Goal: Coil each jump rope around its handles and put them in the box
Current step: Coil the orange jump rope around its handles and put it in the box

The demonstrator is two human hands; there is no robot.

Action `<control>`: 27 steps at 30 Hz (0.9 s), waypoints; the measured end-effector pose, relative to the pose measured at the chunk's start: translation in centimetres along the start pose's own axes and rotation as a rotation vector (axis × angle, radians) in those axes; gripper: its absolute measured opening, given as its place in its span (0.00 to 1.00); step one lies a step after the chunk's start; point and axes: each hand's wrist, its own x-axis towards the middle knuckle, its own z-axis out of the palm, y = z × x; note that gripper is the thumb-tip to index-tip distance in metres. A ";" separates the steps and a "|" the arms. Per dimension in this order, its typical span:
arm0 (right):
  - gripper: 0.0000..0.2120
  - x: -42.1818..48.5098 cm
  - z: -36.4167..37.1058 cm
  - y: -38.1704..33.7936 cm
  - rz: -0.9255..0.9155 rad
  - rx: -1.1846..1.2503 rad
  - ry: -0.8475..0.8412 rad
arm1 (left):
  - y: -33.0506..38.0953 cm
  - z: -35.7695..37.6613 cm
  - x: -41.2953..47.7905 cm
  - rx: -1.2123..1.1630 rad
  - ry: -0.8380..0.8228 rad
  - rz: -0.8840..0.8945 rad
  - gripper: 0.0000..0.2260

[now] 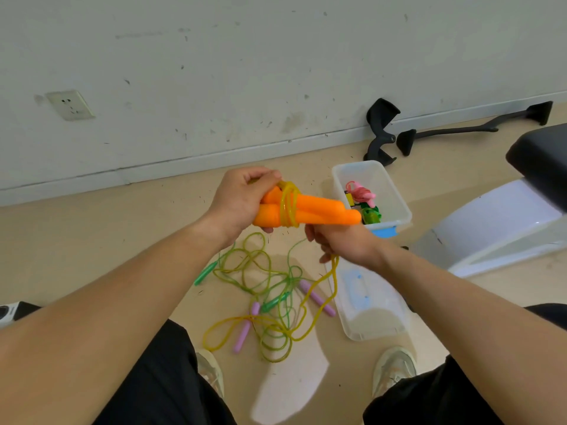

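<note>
**Orange handles clamped in the left hand, cord partly wound**

Left hand [242, 197]: fingers and thumb curled tight round the near ends of the two orange handles [316, 211]. The handles lie side by side and point right, toward the box, held well above the floor.

Yellow cord [288, 207]: several turns are wrapped round both handles just beyond the left fingers, with the thumb at the top of the coil.

Right hand [340, 243]: sits directly below the free ends of the handles, fingers curled in, pinching the loose run of the cord. From under this hand the cord drops to the floor and loops back toward the person's feet.

Box [399, 197]: clear plastic, on the floor just beyond the handle tips, standing open. Inside are a pink rope [362, 193] and a green bundle [371, 214], both bunched at the near end.

Lid [371, 314]: clear with a blue latch, lying flat on the floor below the right hand.

Floor between the forearms: a tangle of loose cord. In it are a green-handled rope [205, 273] and two purple handles [316, 297], with the yellow slack running through. I cannot tell which strand belongs to which.

Further out: pale shoes [394, 368] at the bottom, black chair parts [380, 133] by the wall, and a wall socket [70, 104] at left.
</note>
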 end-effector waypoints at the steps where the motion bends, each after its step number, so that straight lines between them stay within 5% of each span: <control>1: 0.17 0.0 0.8 0.1 0.020 -0.013 0.021 | -0.1 -0.1 0.2 -0.001 0.063 0.002 0.09; 6: 0.13 -0.4 2.9 -0.6 -0.104 -0.400 -0.003 | -0.8 -0.5 1.0 0.122 0.296 0.019 0.09; 11: 0.13 -0.8 3.1 -2.7 -0.226 -0.711 0.125 | -2.1 -1.4 1.8 0.498 0.341 0.252 0.11; 16: 0.13 -1.3 0.8 -4.7 -0.300 -0.772 0.170 | -2.3 -0.9 1.5 0.651 0.257 0.333 0.10; 21: 0.12 -0.8 -1.9 -5.4 -0.351 -0.891 0.257 | -1.4 -0.1 0.7 0.593 -0.018 0.259 0.09; 27: 0.19 0.5 -3.6 -3.2 -0.327 -0.432 0.155 | -0.1 -0.1 0.2 0.430 -0.241 0.112 0.08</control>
